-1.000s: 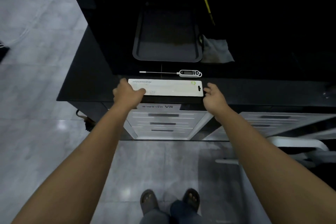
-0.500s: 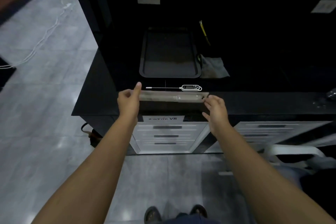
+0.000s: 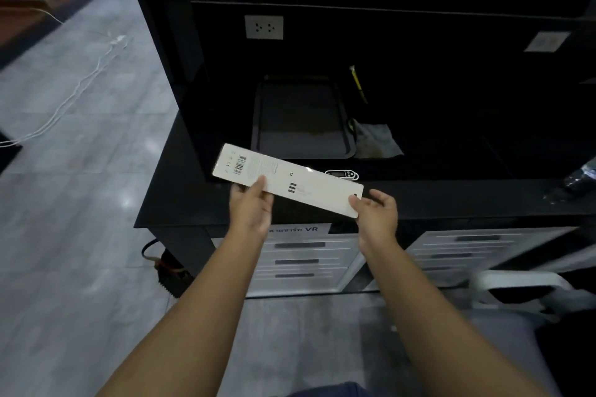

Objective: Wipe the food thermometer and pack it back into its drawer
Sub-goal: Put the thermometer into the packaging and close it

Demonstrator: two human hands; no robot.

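Observation:
Both hands hold a long white cardboard box (image 3: 290, 179) above the front edge of the black counter (image 3: 451, 200), its back with a barcode facing up, left end raised. My left hand (image 3: 250, 206) grips it near the middle-left from below, thumb on top. My right hand (image 3: 375, 209) pinches its right end. The food thermometer (image 3: 342, 174) lies on the counter just behind the box; only its white display head shows, the probe is hidden by the box. A grey cloth (image 3: 375, 142) lies behind it.
A dark tray (image 3: 303, 119) sits on the counter beside the cloth, with a yellow-handled tool (image 3: 358, 84) behind. White drawer units (image 3: 303, 261) stand under the counter, one labelled. A wall socket (image 3: 263, 27) is above. White cables (image 3: 64, 100) run across the floor at left. A white chair (image 3: 522, 284) is at right.
The box was lifted off the counter and turned over, so its barcode side now faces up. Both hands rose with it, and the view tilted upward.

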